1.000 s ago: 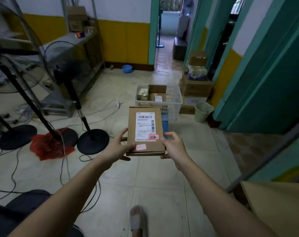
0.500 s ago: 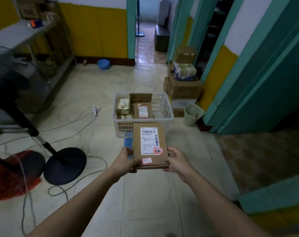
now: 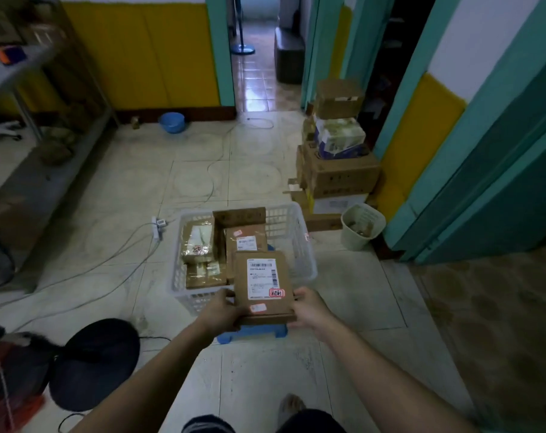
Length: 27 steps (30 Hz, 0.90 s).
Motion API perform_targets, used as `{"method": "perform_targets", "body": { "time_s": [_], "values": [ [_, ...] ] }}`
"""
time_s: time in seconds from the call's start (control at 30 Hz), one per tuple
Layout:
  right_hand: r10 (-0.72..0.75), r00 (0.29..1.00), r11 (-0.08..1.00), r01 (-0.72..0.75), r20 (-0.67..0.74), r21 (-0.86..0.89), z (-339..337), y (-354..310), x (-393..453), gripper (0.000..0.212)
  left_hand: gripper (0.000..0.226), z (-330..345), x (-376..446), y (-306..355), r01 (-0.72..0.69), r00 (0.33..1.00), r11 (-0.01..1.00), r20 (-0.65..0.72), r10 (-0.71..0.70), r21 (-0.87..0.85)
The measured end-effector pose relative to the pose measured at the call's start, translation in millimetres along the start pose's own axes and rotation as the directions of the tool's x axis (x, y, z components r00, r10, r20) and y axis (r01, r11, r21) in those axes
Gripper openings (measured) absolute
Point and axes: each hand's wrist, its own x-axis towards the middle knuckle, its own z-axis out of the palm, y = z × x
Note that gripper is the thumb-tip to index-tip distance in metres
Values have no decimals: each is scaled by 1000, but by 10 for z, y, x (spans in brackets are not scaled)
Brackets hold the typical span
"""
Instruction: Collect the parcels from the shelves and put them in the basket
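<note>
We hold the parcel (image 3: 263, 285) flat, fingers (image 3: 226, 295) pinching both side edges, over the basket's (image 3: 299, 245) near rim for a level drop.

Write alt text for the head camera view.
Two hands, left and right, hold a flat cardboard parcel with a shipping label over the near edge of a white plastic basket on a tiled floor. The basket already holds several parcels; stacked cardboard boxes and a small bin stand behind it.
</note>
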Motion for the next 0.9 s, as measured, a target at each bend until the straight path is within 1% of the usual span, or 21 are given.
{"method": "perform_targets", "body": {
  "time_s": [0.13,0.2,0.27,0.33,0.4,0.47,0.57,0.63,0.67,0.7,0.73,0.77,0.8,0.87,0.9],
  "values": [
    [64,998,996,-64,1,-66,90,-375,624,12,48,-268,656,229,55,998,997,35,-53,-59],
    [85,995,991,-90,-56,-97,157,-535,929,8,43,-366,1075,305,85,995,990,65,-78,-113],
    [110,985,987,-124,-131,-100,220,-635,1206,11,37,-386,1532,299,138,987,982,99,-126,-127],
    [141,968,979,-168,-209,-119,271,-669,1463,15,27,-331,1947,258,193,978,974,103,-182,-116],
    [87,948,953,-168,-306,-252,284,-657,1731,13,14,-213,2287,228,204,974,974,118,-192,-100],
    [-11,921,903,-159,-390,-399,273,-632,1992,8,9,-38,2572,198,205,968,972,170,-184,-113],
    [-166,882,830,-115,-440,-545,278,-543,2381,13,16,251,2920,134,233,944,941,288,-158,-245],
    [-203,883,787,-110,-424,-607,293,-478,2611,18,27,468,3124,66,241,935,921,326,-137,-305],
    [-200,889,766,-119,-411,-632,303,-447,2712,21,26,559,3192,50,229,939,924,321,-127,-305],
    [-197,898,739,-128,-394,-662,307,-413,2812,23,23,645,3248,55,208,952,934,281,-124,-290],
    [-195,905,707,-138,-378,-694,303,-388,2906,25,26,731,3307,44,190,962,942,243,-123,-276],
    [-191,911,678,-146,-364,-720,285,-370,2996,27,31,820,3349,21,163,967,949,236,-99,-269],
    [-177,920,661,-152,-350,-734,249,-350,3078,29,38,902,3388,-8,112,966,959,253,-45,-259],
    [-140,932,645,-171,-335,-745,154,-304,3243,23,54,1040,3453,-87,25,959,975,280,38,-220],
    [-122,936,624,-186,-329,-759,105,-274,3325,19,60,1098,3492,-122,20,957,981,287,37,-193]
  ]
}}
